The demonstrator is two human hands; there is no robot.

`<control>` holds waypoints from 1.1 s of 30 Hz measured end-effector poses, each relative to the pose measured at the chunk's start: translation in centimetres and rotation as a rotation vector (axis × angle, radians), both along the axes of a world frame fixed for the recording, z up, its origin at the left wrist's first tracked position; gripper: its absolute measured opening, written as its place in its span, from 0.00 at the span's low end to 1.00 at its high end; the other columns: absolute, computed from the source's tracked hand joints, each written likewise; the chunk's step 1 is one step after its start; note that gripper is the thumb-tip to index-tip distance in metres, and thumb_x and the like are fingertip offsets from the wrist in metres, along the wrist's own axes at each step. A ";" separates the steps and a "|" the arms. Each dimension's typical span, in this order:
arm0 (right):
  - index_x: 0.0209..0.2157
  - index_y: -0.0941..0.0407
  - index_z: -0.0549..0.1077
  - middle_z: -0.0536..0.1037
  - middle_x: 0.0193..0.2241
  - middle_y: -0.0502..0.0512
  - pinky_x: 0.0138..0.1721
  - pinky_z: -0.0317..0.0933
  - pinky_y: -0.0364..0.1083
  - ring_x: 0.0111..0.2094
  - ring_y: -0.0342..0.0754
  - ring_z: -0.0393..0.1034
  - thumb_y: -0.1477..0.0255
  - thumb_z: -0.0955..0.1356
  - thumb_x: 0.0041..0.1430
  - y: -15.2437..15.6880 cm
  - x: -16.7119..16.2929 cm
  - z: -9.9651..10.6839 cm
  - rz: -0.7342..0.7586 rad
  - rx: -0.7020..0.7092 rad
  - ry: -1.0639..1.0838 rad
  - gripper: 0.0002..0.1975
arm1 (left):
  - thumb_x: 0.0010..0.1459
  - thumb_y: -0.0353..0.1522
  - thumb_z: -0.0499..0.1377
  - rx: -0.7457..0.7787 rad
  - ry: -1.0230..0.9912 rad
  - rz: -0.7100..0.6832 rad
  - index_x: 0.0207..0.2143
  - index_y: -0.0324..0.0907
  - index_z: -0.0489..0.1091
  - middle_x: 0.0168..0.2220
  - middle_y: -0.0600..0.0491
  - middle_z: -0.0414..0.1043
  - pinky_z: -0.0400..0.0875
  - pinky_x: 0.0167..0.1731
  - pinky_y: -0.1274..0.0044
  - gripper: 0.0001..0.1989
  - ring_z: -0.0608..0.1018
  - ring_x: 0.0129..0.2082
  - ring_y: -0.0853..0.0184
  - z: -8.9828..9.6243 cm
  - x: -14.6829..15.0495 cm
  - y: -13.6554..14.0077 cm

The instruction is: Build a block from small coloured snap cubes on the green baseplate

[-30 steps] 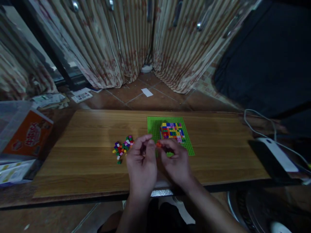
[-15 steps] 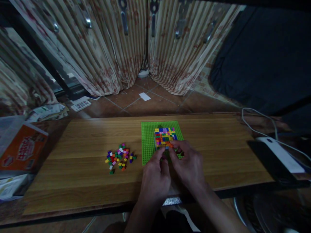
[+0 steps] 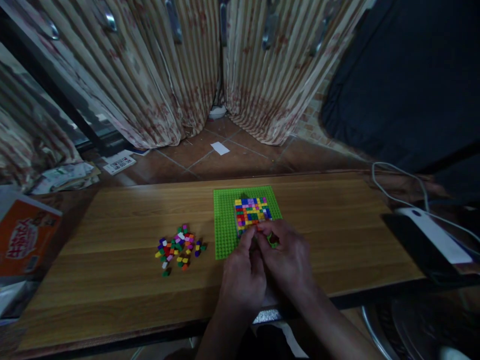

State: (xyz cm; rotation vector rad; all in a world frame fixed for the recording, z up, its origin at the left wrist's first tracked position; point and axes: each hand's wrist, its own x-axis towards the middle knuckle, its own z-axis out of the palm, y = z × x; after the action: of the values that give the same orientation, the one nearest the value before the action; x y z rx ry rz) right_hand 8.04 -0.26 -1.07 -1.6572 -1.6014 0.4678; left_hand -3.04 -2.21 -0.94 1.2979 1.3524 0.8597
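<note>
A green studded baseplate [image 3: 225,220] lies on the wooden table, and a block of many-coloured toy bricks [image 3: 252,209] is built up on it. At the near edge of that block my two hands meet. My right hand [image 3: 287,252] pinches a small orange-red toy brick [image 3: 257,228] between thumb and index finger. Closed beside it, my left hand [image 3: 243,275] has its fingertips against the near side of the block; whatever is between them is hidden. To the left, loose toy bricks [image 3: 180,247] of several colours lie scattered on the wood.
The wooden table [image 3: 123,280] spans the view. A white power strip [image 3: 435,235] with a cable and a dark flat panel [image 3: 412,245] sit at the right. An orange and white box [image 3: 28,237] stands at the left. Striped curtains [image 3: 150,75] hang behind.
The view has shifted slightly, so the table's things sit a little further left. My fingertips have drawn closer together at the block's near edge, covering more of the small brick.
</note>
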 end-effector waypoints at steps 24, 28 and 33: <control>0.46 0.59 0.74 0.80 0.39 0.62 0.36 0.68 0.52 0.36 0.54 0.74 0.53 0.72 0.50 1.7 1.0 -1.1 -0.180 -0.220 0.275 0.28 | 0.62 0.27 0.48 0.161 0.236 0.001 0.61 0.41 0.63 0.50 0.45 0.77 0.73 0.50 0.64 0.25 0.81 0.44 0.59 0.5 0.3 -0.3; 0.47 0.59 0.73 0.79 0.39 0.63 0.35 0.67 0.53 0.36 0.56 0.75 0.51 0.71 0.50 1.8 1.2 -1.7 -0.163 -0.206 0.226 0.30 | 0.62 0.27 0.48 0.170 0.226 0.000 0.62 0.39 0.63 0.54 0.44 0.75 0.72 0.52 0.65 0.25 0.80 0.48 0.58 0.5 0.4 -0.5; 0.49 0.58 0.72 0.79 0.42 0.63 0.38 0.67 0.55 0.39 0.57 0.74 0.50 0.70 0.51 1.9 1.8 -2.3 -0.141 -0.197 0.148 0.31 | 0.62 0.26 0.48 0.189 0.238 0.044 0.59 0.39 0.65 0.51 0.43 0.77 0.74 0.50 0.62 0.24 0.80 0.47 0.55 0.5 0.8 -0.5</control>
State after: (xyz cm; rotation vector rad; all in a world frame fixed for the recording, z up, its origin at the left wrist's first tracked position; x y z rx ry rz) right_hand 9.86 1.65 -3.37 -1.8217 -1.3561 0.6772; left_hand -2.27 -2.72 -0.49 1.5609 1.5182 0.9014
